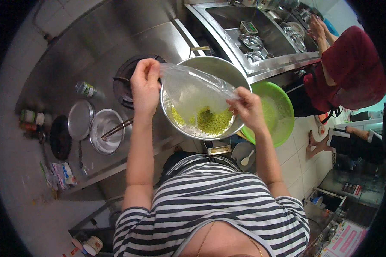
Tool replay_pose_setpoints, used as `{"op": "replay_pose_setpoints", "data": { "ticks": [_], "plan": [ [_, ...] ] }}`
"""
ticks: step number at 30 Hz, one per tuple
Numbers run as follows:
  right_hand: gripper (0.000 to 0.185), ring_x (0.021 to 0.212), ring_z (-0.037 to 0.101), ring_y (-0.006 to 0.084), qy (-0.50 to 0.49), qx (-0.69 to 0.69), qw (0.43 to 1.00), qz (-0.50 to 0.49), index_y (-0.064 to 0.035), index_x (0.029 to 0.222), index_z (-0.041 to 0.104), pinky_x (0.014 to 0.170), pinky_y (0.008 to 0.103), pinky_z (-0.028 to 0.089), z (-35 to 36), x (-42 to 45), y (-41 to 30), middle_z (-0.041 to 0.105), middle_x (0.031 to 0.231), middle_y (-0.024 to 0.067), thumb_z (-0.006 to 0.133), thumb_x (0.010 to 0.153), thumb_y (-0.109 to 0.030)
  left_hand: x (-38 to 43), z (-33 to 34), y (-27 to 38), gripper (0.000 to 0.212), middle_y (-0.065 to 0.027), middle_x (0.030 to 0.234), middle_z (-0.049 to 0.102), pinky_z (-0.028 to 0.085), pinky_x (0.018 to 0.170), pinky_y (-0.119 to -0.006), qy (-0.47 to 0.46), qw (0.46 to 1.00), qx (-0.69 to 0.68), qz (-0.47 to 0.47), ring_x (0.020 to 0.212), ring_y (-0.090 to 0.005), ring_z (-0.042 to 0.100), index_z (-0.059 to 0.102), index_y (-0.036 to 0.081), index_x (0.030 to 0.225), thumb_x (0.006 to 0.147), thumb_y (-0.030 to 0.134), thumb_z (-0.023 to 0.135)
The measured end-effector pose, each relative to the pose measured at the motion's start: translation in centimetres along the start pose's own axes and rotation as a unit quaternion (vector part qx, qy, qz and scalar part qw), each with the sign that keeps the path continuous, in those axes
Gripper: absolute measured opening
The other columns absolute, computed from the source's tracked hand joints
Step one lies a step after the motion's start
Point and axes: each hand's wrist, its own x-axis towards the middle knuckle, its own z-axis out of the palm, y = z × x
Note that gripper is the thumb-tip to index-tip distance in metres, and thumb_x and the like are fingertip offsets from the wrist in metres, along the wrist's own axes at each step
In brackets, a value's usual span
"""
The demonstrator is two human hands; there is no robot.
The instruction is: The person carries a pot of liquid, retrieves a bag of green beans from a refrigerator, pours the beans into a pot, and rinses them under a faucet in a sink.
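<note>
A clear plastic bag (193, 86) is stretched over a large stainless steel pot (218, 66). My left hand (147, 86) pinches one end of it, above the pot's left rim. At the other end, my right hand (246, 106) grips the bag near the pot's right side. Small yellow-green pieces, perhaps split beans, (214, 121) lie on the pot's bottom, partly seen below the bag. Whether some are still inside the bag, I cannot tell.
A gas burner (124, 83) is left of the pot, with a steel bowl (107, 146) holding chopsticks nearby. A green plastic basin (284, 112) adjoins the pot's right. Beyond are steel sinks (276, 59) with dishes, where a person in a red top (353, 70) stands. Another person's legs show farther right.
</note>
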Motion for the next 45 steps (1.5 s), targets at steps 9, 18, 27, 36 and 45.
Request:
{"op": "replay_pose_setpoints", "data": {
  "ticks": [9,18,27,36,45],
  "plan": [
    [0.032,0.051,0.032,0.0064,-0.001,-0.155,0.988,0.001,-0.0009,0.058,0.046,0.044,0.0245,0.030,-1.9,5.5,-0.9,0.035,0.051,0.0006,0.072,0.066,-0.018,0.9,1.3,-1.7,0.015,-0.0070,0.076,0.054,0.050,0.048,-0.025,-0.003,0.996,-0.087,-0.030,0.069,-0.0122,0.055,0.049,-0.001,0.090,0.088,0.013,0.045],
    [0.027,0.049,0.048,0.0077,-0.048,0.010,0.999,0.003,-0.0017,0.065,0.056,0.045,0.0243,0.038,-0.5,6.9,-2.1,0.050,0.054,-0.0010,0.069,0.069,-0.025,-0.7,3.9,-2.6,0.041,-0.0055,0.061,0.052,0.044,0.054,-0.033,-0.165,0.933,0.313,0.064,0.052,-0.0160,0.052,0.054,0.004,0.105,0.073,0.026,0.067],
    [0.021,0.058,0.058,0.0171,-0.130,-0.122,0.983,0.046,-0.0002,0.086,0.061,0.052,0.0277,0.045,2.8,4.6,7.1,0.060,0.069,0.0100,0.066,0.068,-0.011,-0.2,2.3,-4.8,0.017,-0.0020,0.060,0.056,0.040,0.039,-0.023,-0.167,0.976,0.051,-0.128,0.049,-0.0052,0.048,0.063,0.002,0.087,0.078,0.017,0.059],
    [0.013,0.054,0.058,0.0192,-0.036,-0.101,0.993,-0.044,-0.0042,0.081,0.065,0.054,0.0301,0.046,2.1,4.5,3.7,0.061,0.066,0.0122,0.064,0.071,-0.012,-0.8,1.8,-3.7,0.026,-0.0210,0.075,0.060,0.046,0.064,-0.040,-0.121,0.975,0.176,-0.067,0.070,-0.0329,0.061,0.063,-0.001,0.079,0.078,0.023,0.056],
    [0.013,0.060,0.059,0.0270,-0.099,-0.296,0.950,-0.017,-0.0090,0.074,0.067,0.059,0.0337,0.046,2.0,8.6,8.2,0.061,0.067,0.0139,0.065,0.071,-0.021,2.5,1.9,-6.2,0.025,-0.0079,0.065,0.060,0.043,0.041,-0.027,-0.145,0.926,0.344,0.053,0.048,-0.0138,0.055,0.062,-0.003,0.086,0.079,0.020,0.054]
  ]
}}
